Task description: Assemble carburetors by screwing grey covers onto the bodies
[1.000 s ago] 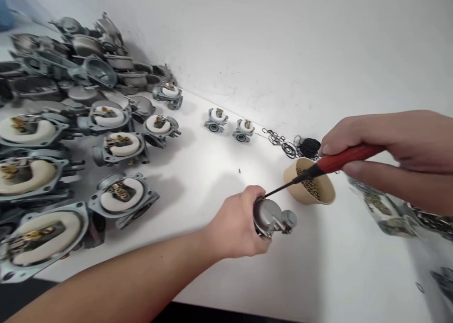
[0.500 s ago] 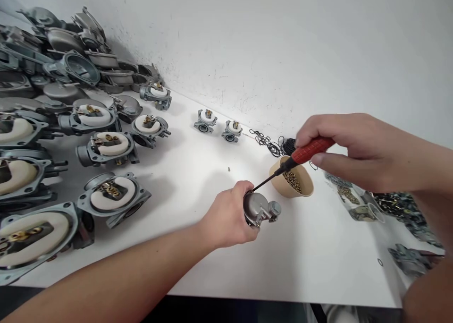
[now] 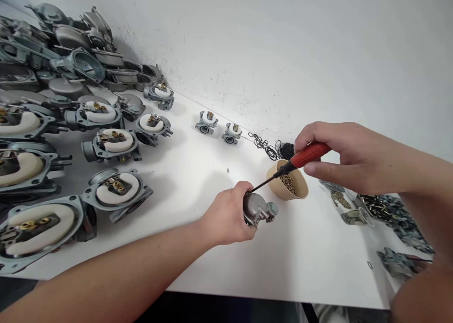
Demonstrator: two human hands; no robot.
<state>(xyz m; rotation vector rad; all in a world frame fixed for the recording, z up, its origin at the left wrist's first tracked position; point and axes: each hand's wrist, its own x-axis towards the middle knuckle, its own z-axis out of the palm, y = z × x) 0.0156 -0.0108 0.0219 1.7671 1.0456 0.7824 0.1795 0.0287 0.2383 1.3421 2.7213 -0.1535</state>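
Note:
My left hand (image 3: 230,214) is wrapped round a small grey carburetor (image 3: 259,208), its rounded metal bowl facing up above the table. My right hand (image 3: 332,157) grips a screwdriver (image 3: 307,156) with a red handle and a dark shaft. The shaft slants down to the left, and its tip meets the carburetor's rim beside my left thumb and finger. What lies right under the tip is hidden. Behind the shaft stands a tan bowl (image 3: 300,187) holding small brass-coloured screws (image 3: 287,183). One loose screw (image 3: 228,170) lies on the table beyond my left hand.
Open carburetors with white floats (image 3: 118,189) stand in rows at left, before a pile of metal bowls (image 3: 71,37). Two more (image 3: 231,133) stand by the wall. Black rubber rings (image 3: 271,152) lie near the bowl. Small parts (image 3: 375,205) and a metal piece (image 3: 396,261) are at right.
The view has shifted slightly, so most things sit a little differently in it. Both hands keep their hold, and the screwdriver tip stays at the carburetor's rim.

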